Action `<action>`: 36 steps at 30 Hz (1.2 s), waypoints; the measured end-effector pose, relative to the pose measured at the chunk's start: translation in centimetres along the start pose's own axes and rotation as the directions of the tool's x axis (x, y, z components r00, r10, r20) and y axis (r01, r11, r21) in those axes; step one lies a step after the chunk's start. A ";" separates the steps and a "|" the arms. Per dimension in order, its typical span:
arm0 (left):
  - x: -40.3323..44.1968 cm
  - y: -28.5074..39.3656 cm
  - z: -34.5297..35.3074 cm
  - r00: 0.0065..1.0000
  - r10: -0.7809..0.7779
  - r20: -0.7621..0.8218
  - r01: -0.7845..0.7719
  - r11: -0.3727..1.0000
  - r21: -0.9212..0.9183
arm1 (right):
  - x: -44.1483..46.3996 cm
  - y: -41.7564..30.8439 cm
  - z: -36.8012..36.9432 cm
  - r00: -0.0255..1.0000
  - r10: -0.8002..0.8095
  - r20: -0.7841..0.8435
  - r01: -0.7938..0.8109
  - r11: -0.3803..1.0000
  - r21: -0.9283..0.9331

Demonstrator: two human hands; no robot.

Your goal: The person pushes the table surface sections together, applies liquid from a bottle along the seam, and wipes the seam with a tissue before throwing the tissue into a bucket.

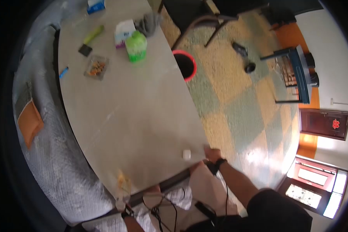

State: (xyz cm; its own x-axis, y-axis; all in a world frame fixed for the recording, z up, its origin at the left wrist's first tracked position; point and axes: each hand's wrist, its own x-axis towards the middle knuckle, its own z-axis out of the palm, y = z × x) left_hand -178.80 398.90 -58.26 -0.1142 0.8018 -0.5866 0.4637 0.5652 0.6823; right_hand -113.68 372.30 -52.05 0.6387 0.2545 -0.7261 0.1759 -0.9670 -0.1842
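At the near left corner of the table [139,104], my left hand [121,203] is closed around the lower end of a blurred, clear and yellowish thing [123,182], whose kind I cannot make out. My right hand [212,154] is at the table's right edge, its fingers curled in. Whether anything is inside that hand is hidden. Just left of it lies a small white rounded case [186,154]. Both wrists wear dark bands.
Farther up the table are a clear ashtray-like dish [96,67], a green-handled brush [91,40], a blue lighter [63,72], a green pack [136,47], a tissue pack [123,33] and a grey cloth [148,24]. A red-rimmed bin [194,65] stands right; a covered sofa [52,154] borders the left.
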 end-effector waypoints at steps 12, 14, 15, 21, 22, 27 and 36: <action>-8.6 1.7 9.3 0.860 -0.420 0.288 0.402 0.211 -0.891 | 4.6 5.4 -10.2 0.984 -0.123 0.127 0.099 0.979 0.181; -11.6 2.7 11.2 0.792 -0.581 0.187 0.358 0.193 -0.914 | 7.9 6.5 -12.9 0.990 -0.096 0.107 0.028 0.859 0.511; -13.1 3.1 12.8 0.786 -0.598 0.156 0.328 0.189 -0.925 | 10.5 6.2 -14.0 0.989 0.015 0.146 -0.116 0.696 0.709; -25.3 9.3 25.4 0.849 -0.528 0.022 0.224 0.321 -0.920 | 16.7 -0.1 -29.6 0.967 -0.144 0.210 -0.007 0.811 0.585; -27.4 10.7 27.4 0.842 -0.539 0.017 0.251 0.364 -0.897 | 17.3 -0.8 -32.1 0.970 -0.158 0.185 0.017 0.801 0.598; -31.6 18.3 33.0 0.907 -0.414 0.074 0.295 0.502 -0.813 | 17.0 -6.6 -42.9 0.969 -0.215 0.121 0.106 0.806 0.582; -29.0 27.7 38.4 0.961 -0.274 0.044 0.224 0.673 -0.705 | 15.9 -17.4 -46.1 0.842 -0.519 0.150 0.454 0.830 0.325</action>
State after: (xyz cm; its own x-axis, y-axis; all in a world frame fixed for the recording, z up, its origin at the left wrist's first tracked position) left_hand -128.96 383.81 -39.10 -0.1979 0.6069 -0.7698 -0.3327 0.6971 0.6351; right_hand -72.02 393.61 -29.88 0.3336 0.7144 -0.6151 0.1920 -0.6903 -0.6976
